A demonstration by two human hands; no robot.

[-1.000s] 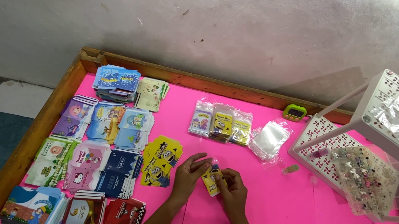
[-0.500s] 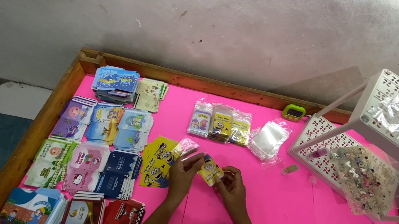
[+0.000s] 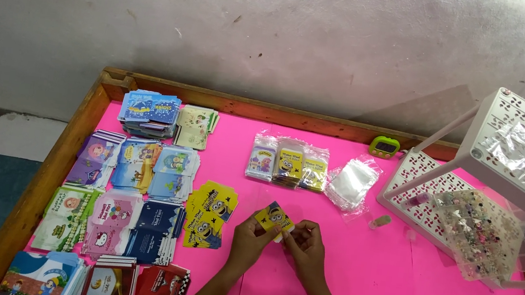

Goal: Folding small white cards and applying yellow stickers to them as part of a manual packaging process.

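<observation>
Pink tabletop (image 3: 394, 282) | small yellow cartoon card (image 3: 274, 218), tilted | left hand (image 3: 250, 238) and right hand (image 3: 307, 246) grip pinching it

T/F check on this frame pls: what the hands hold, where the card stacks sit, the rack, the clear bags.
1. Both hands hold one small yellow card. True: the left hand and right hand pinch it together above the pink table.
2. The stacks of printed cards lie to the person's right. False: they lie on the left part of the table.
3. The white perforated rack stands at the right. True.
4. The pile of empty clear bags lies inside the rack. False: it lies on the table beside the rack.
5. Three bagged cards lie in a row beyond the hands. True.
</observation>
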